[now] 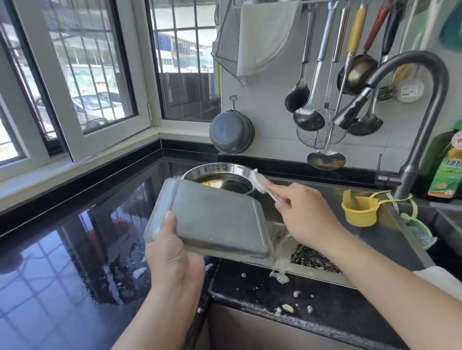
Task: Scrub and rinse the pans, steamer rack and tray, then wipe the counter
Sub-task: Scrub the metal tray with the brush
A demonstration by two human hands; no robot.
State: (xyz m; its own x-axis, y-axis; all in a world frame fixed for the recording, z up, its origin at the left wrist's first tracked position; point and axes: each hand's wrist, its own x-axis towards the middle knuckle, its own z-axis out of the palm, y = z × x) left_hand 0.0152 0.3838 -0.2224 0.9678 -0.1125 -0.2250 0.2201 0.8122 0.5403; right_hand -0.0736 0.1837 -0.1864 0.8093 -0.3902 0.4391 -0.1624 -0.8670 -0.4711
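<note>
- Left hand (pixel 172 252) gripped the tray (pixel 213 220) by its near-left corner, thumb on the upturned underside; tray tilted over the sink's (pixel 381 237) left edge, likely so suds drain into it.
- Right hand (pixel 305 214) pinched the brush (pixel 260 184) handle, bristles at the tray's far corner, seemingly scrubbing the base.
- Steel pan (pixel 219 176) sat just beyond, holding some yellowish liquid.
- Yellow cup (pixel 361 211) hung at the faucet (pixel 418 129); contents unclear.
- Foam flecks dotted the counter (pixel 256 290).

One head cam only, worn high, wide-angle, looking fwd and down. Close over the sink (pixel 359 238) at right, counter (pixel 69 261) near left, window (pixel 87 62) far left.
</note>
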